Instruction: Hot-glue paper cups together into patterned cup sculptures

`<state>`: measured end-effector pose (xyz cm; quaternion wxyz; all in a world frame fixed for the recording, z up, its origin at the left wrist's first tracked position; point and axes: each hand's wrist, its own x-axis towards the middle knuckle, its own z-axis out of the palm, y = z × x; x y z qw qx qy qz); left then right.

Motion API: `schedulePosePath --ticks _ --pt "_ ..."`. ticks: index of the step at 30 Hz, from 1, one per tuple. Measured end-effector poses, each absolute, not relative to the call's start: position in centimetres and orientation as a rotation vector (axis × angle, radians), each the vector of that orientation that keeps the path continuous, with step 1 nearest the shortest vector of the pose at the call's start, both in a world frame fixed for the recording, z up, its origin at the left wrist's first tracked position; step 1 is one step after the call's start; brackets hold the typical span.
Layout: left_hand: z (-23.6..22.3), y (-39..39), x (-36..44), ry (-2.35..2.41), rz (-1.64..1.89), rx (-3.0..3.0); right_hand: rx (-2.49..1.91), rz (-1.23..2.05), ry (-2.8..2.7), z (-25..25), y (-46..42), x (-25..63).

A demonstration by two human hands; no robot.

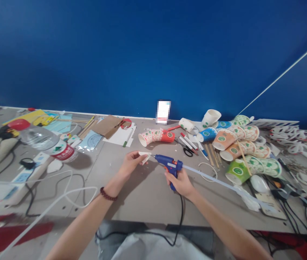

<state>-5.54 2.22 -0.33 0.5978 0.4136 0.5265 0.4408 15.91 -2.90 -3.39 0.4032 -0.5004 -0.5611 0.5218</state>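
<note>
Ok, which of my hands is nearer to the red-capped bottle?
Your left. The left hand, fingers pinching a small white piece, is right of the red-capped bottle, not touching it; the right hand, around the blue glue gun, is farther right.

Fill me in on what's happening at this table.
A person works with both hands above the table. The right hand grips a blue hot glue gun, a long translucent glue stick jutting from its back. The left hand pinches a small white piece right at the nozzle; whether they touch is unclear. Beyond, red-patterned paper cups lie on their side, with markers to their right.
</note>
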Motion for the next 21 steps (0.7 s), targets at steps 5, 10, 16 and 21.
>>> schedulePosePath --ticks 5,10,16,21 --pt "-0.2 2.3 -5.5 1.207 1.022 0.954 -1.263 1.327 -1.401 -3.5 -2.9 15.9" --pt "-0.3 2.3 -5.5 1.218 1.007 0.950 -1.250 1.315 -1.419 -2.7 -2.9 15.7" --pt "-0.4 2.3 -5.5 1.220 1.021 0.949 -1.285 1.345 -1.397 -2.4 -2.8 15.6" --pt "-0.4 2.2 -5.6 1.216 1.019 0.946 -1.295 1.334 -1.382 -2.8 -2.8 15.7"
